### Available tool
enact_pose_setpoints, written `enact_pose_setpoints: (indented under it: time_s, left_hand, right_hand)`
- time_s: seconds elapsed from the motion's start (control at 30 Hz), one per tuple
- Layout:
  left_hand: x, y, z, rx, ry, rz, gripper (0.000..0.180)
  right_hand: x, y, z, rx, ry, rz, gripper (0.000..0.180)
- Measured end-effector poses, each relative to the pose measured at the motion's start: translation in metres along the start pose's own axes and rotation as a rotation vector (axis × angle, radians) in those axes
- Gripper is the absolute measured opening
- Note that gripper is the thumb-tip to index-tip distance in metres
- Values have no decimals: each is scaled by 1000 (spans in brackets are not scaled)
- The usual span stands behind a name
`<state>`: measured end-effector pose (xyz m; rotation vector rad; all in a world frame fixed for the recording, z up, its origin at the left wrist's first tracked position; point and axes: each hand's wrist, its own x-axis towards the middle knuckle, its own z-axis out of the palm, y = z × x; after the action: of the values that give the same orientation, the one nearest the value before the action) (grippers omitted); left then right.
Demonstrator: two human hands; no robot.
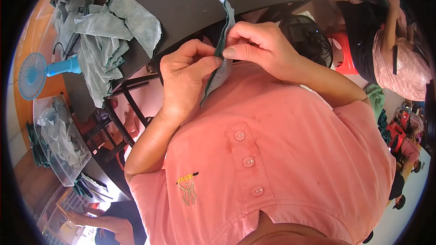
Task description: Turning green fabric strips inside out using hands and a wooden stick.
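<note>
Between my two hands, in front of my chest, is a narrow piece of green fabric (220, 78) with a paler grey-green side. It stands on edge, its upper end rising above my fingers and its lower end hanging below them. My left hand (184, 73) pinches the piece from the left, thumb and forefinger closed at its middle. From the right, my right hand (259, 47) grips the same spot between thumb and fingers. A small white spot shows at the upper tip of the cloth.
On the dark table (190, 7), a pile of grey-green fabric pieces (106, 31) lies at the left. Beside it is a small blue fan (41, 75). A clear bin (61, 131) of cloth stands farther left. A black fan (313, 38) and a red stool (344, 52) are at right, near other people.
</note>
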<state>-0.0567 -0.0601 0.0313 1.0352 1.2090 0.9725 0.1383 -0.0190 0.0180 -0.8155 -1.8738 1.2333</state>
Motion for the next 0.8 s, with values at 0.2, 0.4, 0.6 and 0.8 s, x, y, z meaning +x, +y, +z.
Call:
enact_pose_setpoints:
  time_s: [0.2,0.4,0.6,0.8]
  left_hand:
    - [3,-16,3,216,-14,311,9]
    - [-1,-6,6,256,32,136,5]
    - [2,-32,11,145,44,261,5]
    - [9,-41,12,482,43,672,17]
  right_hand:
    - [6,0,6,205,-55,269,17]
    - [0,5,11,222,15,153,16]
    - [-6,5,12,374,35,305,12]
    - [-12,13,20,255,118,83,13]
